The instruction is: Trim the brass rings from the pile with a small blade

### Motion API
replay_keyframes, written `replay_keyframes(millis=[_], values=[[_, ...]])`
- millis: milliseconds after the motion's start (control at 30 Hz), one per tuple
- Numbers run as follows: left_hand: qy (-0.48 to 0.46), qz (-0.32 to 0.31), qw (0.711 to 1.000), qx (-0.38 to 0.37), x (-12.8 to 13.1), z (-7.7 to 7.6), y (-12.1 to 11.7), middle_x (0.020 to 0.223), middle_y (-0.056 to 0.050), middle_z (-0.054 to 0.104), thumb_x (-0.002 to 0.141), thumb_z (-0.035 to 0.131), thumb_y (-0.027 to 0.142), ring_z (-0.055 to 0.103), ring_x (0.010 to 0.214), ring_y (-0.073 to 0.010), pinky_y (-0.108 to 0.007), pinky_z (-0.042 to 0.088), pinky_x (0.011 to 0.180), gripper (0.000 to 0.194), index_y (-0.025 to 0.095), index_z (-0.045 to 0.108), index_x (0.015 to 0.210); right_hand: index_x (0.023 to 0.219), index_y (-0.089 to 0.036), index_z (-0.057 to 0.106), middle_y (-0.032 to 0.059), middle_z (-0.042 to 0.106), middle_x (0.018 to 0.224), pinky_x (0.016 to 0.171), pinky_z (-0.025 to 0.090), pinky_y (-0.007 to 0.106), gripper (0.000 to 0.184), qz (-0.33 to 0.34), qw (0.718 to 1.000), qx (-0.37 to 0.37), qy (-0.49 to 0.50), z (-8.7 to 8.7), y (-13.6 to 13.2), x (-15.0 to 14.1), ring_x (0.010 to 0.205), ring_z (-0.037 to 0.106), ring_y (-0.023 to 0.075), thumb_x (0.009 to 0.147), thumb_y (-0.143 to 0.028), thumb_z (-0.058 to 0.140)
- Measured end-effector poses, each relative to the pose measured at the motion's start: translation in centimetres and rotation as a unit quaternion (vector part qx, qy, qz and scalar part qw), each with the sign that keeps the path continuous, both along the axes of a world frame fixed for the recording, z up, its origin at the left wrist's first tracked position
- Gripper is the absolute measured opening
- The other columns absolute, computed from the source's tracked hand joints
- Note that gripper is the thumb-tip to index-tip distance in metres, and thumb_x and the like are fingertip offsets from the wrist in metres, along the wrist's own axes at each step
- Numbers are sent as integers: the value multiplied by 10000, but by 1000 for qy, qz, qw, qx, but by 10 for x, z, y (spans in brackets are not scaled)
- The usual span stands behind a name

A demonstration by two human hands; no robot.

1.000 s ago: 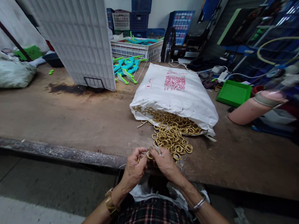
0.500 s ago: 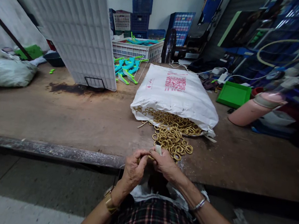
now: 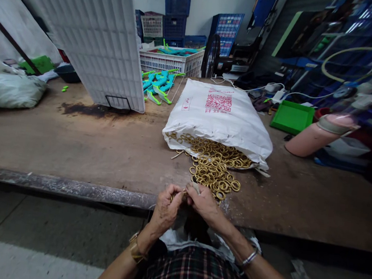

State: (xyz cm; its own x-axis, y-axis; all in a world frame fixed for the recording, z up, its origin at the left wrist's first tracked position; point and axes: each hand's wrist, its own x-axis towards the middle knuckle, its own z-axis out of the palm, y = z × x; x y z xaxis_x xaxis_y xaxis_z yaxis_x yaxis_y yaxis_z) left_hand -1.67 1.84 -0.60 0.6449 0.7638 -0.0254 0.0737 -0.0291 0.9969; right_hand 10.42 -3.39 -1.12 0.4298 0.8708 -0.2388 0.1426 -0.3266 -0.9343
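Observation:
My left hand (image 3: pixel 166 203) is closed, with thumb and fingers pinching a brass-coloured ring (image 3: pixel 185 193) that is mostly hidden. Opposite it, my right hand (image 3: pixel 204 203) grips a small flat pale tool (image 3: pixel 196 187) with a dark end; its exact kind is hard to see. The fingertips of both hands meet at the ring, over the table's front edge. Just beyond them lies a heap of brass-coloured rings (image 3: pixel 214 172), spilling from the mouth of a white woven sack (image 3: pixel 193 100) printed in red.
A tall white ribbed panel (image 3: pixel 93 35) stands on the wooden table (image 3: pixel 71 144). Behind the sack are turquoise and green plastic parts (image 3: pixel 160 83) and a white crate (image 3: pixel 171 64). To the right sit a green tray (image 3: pixel 292 116) and a pink bottle (image 3: pixel 313 138).
The ring between my fingertips showed its round face earlier and is now turned and mostly covered. The pale tool in my right hand tipped up, then lowered again. Sack and heap look unchanged.

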Motion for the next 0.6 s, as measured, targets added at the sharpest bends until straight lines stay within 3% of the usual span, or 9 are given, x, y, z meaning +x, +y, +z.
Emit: replay_keyframes(millis=[167,367,600], values=[[7,12,1000,-4,2,0,-2,599,29,520,797,481,316,426,494,-70,-187,350,512,179,155,524,731,558,-185,431,-53,423,484,458,285,203,308,20,996,27,-88,4,-2,0,466,375,75,765,-414,425],[6,-8,996,-94,5,6,-5,556,40,496,759,528,403,394,447,-56,-176,325,453,256,148,535,738,541,-187,440,-58,408,445,451,291,203,313,6,999,25,-33,9,-4,1,428,359,72,774,-394,406],[18,-48,983,-176,8,11,-8,580,33,476,743,531,477,374,412,-33,-149,285,378,334,142,526,743,514,-181,450,-43,466,450,460,312,199,336,-3,999,36,-3,-1,-7,7,433,402,72,782,-380,408]])
